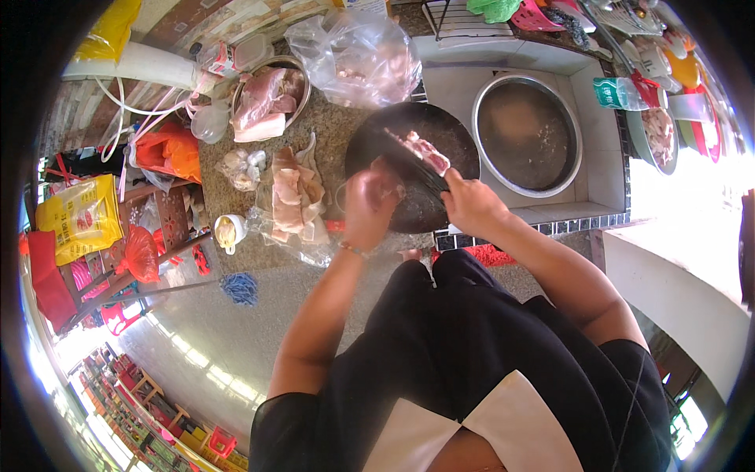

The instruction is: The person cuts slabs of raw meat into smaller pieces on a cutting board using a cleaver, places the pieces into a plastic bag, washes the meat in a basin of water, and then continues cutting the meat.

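My right hand grips a dark-bladed knife over a round, dark chopping board. Along the far side of the blade lies a strip of raw red and white meat. Motion blurs my left hand, which is over the board's left part. Its fingers are bent around what looks like a reddish piece of meat, though the blur hides the exact hold. Left of the board, pale slabs of skin or fat lie on a clear plastic bag.
A metal basin of cloudy water sits in the tiled sink at right. A metal bowl holds large raw meat pieces. Nearby are a clear bag of meat, a white cup and, far right, a bowl of cut meat.
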A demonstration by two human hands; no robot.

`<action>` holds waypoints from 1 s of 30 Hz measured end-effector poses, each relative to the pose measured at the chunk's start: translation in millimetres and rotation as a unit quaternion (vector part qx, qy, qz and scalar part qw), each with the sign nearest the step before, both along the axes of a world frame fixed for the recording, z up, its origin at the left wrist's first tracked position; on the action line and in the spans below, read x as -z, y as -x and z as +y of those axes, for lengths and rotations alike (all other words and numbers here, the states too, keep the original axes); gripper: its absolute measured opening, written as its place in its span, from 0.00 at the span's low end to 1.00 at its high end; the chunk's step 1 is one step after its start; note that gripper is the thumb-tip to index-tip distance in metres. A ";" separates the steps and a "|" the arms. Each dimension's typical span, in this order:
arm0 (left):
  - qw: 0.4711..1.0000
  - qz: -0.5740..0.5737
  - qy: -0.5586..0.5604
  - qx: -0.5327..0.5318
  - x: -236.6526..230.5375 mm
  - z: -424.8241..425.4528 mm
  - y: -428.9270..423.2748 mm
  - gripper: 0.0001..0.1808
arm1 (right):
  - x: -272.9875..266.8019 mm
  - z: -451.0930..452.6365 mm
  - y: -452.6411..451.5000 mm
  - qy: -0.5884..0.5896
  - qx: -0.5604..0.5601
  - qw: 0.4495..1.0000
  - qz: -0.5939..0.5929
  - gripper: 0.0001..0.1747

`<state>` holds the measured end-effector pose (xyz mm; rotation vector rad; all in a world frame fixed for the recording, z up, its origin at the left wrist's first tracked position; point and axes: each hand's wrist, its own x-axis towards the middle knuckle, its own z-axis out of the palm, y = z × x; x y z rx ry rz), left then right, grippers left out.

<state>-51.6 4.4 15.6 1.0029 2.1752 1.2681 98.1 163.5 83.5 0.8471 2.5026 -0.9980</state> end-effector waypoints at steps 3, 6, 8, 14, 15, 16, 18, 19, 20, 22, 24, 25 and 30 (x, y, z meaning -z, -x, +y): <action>1.000 0.010 0.007 0.010 4.0 -8.1 -1.8 0.26 | -9.6 1.4 -10.0 -0.013 0.026 0.996 0.088 0.15; 0.995 -0.062 -0.014 -0.071 -1.1 -4.1 -14.8 0.25 | -32.5 -2.6 -7.4 -0.027 0.003 0.999 0.041 0.16; 0.993 -0.039 0.000 -0.110 -6.7 2.0 -19.8 0.21 | -39.4 -10.9 -12.9 -0.066 0.012 0.993 0.093 0.13; 0.987 0.088 -0.021 -0.135 20.7 -2.2 -17.8 0.18 | -51.7 -17.3 -28.6 -0.084 -0.077 0.993 0.038 0.11; 0.987 0.086 -0.022 -0.133 19.4 0.4 -18.4 0.18 | -47.4 -17.2 -29.3 -0.085 -0.075 0.993 0.035 0.11; 0.987 0.083 -0.037 -0.130 17.9 2.6 -19.0 0.18 | -41.9 -17.3 -29.4 -0.090 -0.073 0.992 0.045 0.12; 0.987 0.080 -0.051 -0.127 13.4 5.9 -19.4 0.18 | -38.7 -17.5 -27.0 -0.094 -0.071 0.992 0.053 0.13; 0.987 0.095 -0.044 -0.120 9.7 7.3 -19.2 0.18 | -38.5 -18.3 -24.6 -0.092 -0.073 0.992 0.045 0.12; 0.987 0.101 -0.041 -0.116 7.8 8.7 -18.4 0.18 | -38.4 -19.2 -22.3 -0.089 -0.074 0.993 0.037 0.12; 0.982 0.149 -0.028 -0.115 4.5 11.2 -15.4 0.18 | -40.5 -23.6 -18.5 -0.094 -0.080 0.992 0.042 0.12; 0.975 0.187 -0.020 -0.116 4.9 14.0 -13.2 0.19 | -43.1 -26.8 -12.5 -0.099 -0.085 0.990 0.046 0.12; 0.977 0.171 -0.023 -0.121 5.3 15.6 -12.9 0.20 | -44.7 -28.2 -8.2 -0.094 -0.085 0.991 0.037 0.12; 0.976 0.184 -0.019 -0.114 4.8 21.2 -6.6 0.17 | -56.8 -24.9 15.1 -0.082 -0.090 0.992 -0.001 0.12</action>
